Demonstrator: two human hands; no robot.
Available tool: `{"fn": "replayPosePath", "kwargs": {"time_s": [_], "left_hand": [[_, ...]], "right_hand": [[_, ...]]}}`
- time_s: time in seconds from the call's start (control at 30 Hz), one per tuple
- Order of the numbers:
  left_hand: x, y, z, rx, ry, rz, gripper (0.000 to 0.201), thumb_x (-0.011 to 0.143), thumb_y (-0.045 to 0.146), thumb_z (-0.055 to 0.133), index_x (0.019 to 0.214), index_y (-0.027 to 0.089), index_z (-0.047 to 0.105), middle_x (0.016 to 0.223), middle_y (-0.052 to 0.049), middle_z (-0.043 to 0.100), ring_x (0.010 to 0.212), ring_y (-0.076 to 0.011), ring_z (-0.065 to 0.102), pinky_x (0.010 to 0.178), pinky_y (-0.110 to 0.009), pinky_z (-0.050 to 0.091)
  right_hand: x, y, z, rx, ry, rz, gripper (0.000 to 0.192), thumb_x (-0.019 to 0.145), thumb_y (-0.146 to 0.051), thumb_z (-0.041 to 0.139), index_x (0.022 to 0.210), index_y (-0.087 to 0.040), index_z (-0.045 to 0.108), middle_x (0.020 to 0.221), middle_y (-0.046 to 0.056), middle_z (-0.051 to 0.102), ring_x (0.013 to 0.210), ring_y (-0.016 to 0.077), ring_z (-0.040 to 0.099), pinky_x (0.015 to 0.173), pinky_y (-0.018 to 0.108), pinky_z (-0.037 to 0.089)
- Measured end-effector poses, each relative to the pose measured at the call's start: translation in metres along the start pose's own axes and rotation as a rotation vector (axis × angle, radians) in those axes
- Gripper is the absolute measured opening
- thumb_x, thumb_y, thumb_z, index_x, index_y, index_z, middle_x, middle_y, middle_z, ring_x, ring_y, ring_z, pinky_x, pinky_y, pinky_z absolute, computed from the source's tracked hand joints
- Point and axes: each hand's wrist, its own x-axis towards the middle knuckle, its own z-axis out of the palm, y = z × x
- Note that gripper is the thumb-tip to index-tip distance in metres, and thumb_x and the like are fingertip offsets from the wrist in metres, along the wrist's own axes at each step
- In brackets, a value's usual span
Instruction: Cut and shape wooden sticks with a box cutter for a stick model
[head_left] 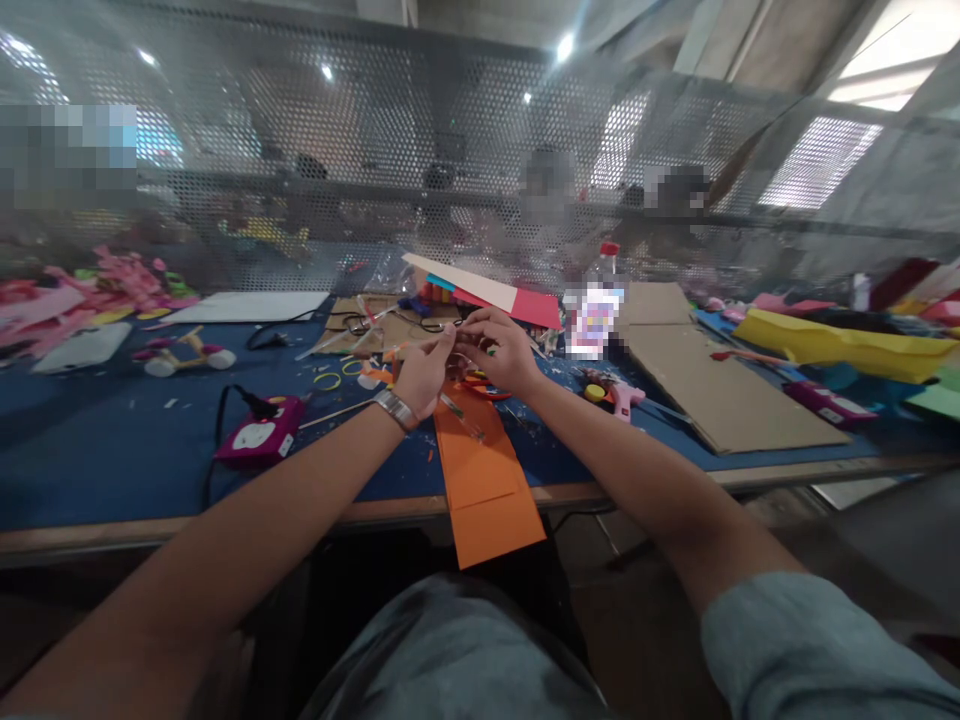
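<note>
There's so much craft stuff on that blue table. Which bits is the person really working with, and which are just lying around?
In use:
left hand and right hand, pinching a small piece too blurred to name
orange paper strip, right under the hands

Lying about:
cardboard sheet
glue gun
yellow paper
magenta box

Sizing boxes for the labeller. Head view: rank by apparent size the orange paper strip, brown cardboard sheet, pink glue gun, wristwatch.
1. brown cardboard sheet, largest, though it lies farther off than the strip.
2. orange paper strip, nearer the camera, which flatters it.
3. pink glue gun.
4. wristwatch on the left hand; close to the glue gun, ranking unsure.
</note>
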Motion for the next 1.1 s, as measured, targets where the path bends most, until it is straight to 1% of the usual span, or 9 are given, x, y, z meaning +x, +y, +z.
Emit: {"fn": "replayPosePath", "kwargs": {"time_s": [0.2, 0.3, 0.47, 0.6, 0.7, 0.83, 0.9, 1.0, 1.1], "left_hand": [[0.0015, -0.0041, -0.0013, 0.001, -0.006, -0.003, 0.050, 0.084, 0.069, 0.085, 0.084, 0.020, 0.074, 0.070, -0.002, 0.071, 0.060, -0.0147, 0.064, 0.058, -0.028, 0.050], [0.0008, -0.0030, -0.0015, -0.011, -0.020, -0.019, 0.051, 0.084, 0.070, 0.084, 0.085, 0.020, 0.074, 0.071, -0.003, 0.072, 0.063, -0.0163, 0.067, 0.057, -0.028, 0.049], [-0.0018, 0.0009, -0.0008, -0.049, -0.075, -0.062, 0.049, 0.081, 0.062, 0.091, 0.091, 0.017, 0.074, 0.085, -0.004, 0.077, 0.066, -0.0126, 0.067, 0.061, -0.025, 0.053], [-0.0017, 0.0012, -0.0007, -0.071, -0.091, -0.070, 0.048, 0.078, 0.056, 0.095, 0.098, 0.016, 0.075, 0.088, -0.003, 0.077, 0.067, -0.0113, 0.067, 0.062, -0.024, 0.053], [-0.0009, 0.0006, -0.0014, -0.080, -0.084, -0.057, 0.050, 0.076, 0.057, 0.096, 0.099, 0.017, 0.076, 0.087, -0.003, 0.077, 0.067, -0.0118, 0.066, 0.063, -0.025, 0.054], [0.0000, -0.0001, -0.0031, -0.066, -0.056, -0.035, 0.056, 0.072, 0.063, 0.096, 0.097, 0.016, 0.079, 0.090, -0.006, 0.080, 0.069, -0.0131, 0.067, 0.061, -0.025, 0.053], [0.0001, -0.0006, -0.0036, -0.055, -0.053, -0.029, 0.061, 0.068, 0.066, 0.097, 0.098, 0.016, 0.080, 0.091, -0.006, 0.081, 0.069, -0.0131, 0.066, 0.059, -0.024, 0.052], [-0.0001, -0.0017, -0.0033, -0.046, -0.055, -0.026, 0.067, 0.064, 0.070, 0.097, 0.100, 0.016, 0.081, 0.091, -0.006, 0.081, 0.069, -0.0128, 0.066, 0.058, -0.023, 0.051], [-0.0002, -0.0027, -0.0027, -0.040, -0.061, -0.024, 0.065, 0.066, 0.070, 0.096, 0.099, 0.016, 0.081, 0.094, -0.007, 0.082, 0.069, -0.0131, 0.067, 0.059, -0.024, 0.053]], "right_hand": [[0.0012, -0.0008, -0.0004, 0.009, -0.015, 0.021, 0.024, 0.100, -0.044, 0.074, 0.103, -0.021, 0.081, 0.114, 0.011, 0.071, 0.095, 0.0218, 0.071, 0.076, 0.035, 0.063], [0.0018, -0.0003, -0.0004, 0.001, -0.004, 0.025, 0.020, 0.101, -0.039, 0.072, 0.105, -0.021, 0.081, 0.115, 0.011, 0.071, 0.097, 0.0222, 0.070, 0.076, 0.035, 0.062], [0.0027, -0.0001, -0.0010, -0.026, 0.006, 0.034, 0.015, 0.100, -0.032, 0.069, 0.106, -0.022, 0.079, 0.117, 0.011, 0.071, 0.096, 0.0224, 0.069, 0.076, 0.035, 0.061], [0.0028, -0.0002, -0.0017, -0.037, -0.009, 0.029, 0.015, 0.101, -0.029, 0.066, 0.104, -0.021, 0.078, 0.116, 0.011, 0.071, 0.099, 0.0230, 0.069, 0.082, 0.037, 0.062], [0.0018, -0.0002, -0.0019, -0.027, -0.036, 0.018, 0.017, 0.100, -0.029, 0.065, 0.109, -0.021, 0.077, 0.119, 0.012, 0.070, 0.099, 0.0224, 0.069, 0.079, 0.035, 0.062], [0.0005, -0.0001, -0.0014, -0.017, -0.073, -0.006, 0.027, 0.093, -0.028, 0.070, 0.118, -0.020, 0.076, 0.124, 0.013, 0.068, 0.098, 0.0217, 0.069, 0.078, 0.034, 0.063], [0.0007, 0.0001, -0.0010, -0.019, -0.069, -0.011, 0.026, 0.092, -0.027, 0.070, 0.116, -0.019, 0.076, 0.122, 0.013, 0.068, 0.099, 0.0215, 0.069, 0.079, 0.034, 0.063], [0.0015, 0.0001, -0.0006, -0.018, -0.057, -0.016, 0.022, 0.093, -0.026, 0.069, 0.112, -0.019, 0.076, 0.120, 0.013, 0.069, 0.096, 0.0207, 0.069, 0.076, 0.033, 0.063], [0.0020, -0.0004, -0.0007, -0.015, -0.056, -0.022, 0.019, 0.092, -0.026, 0.070, 0.109, -0.019, 0.076, 0.119, 0.012, 0.068, 0.094, 0.0197, 0.070, 0.071, 0.031, 0.061]]}}
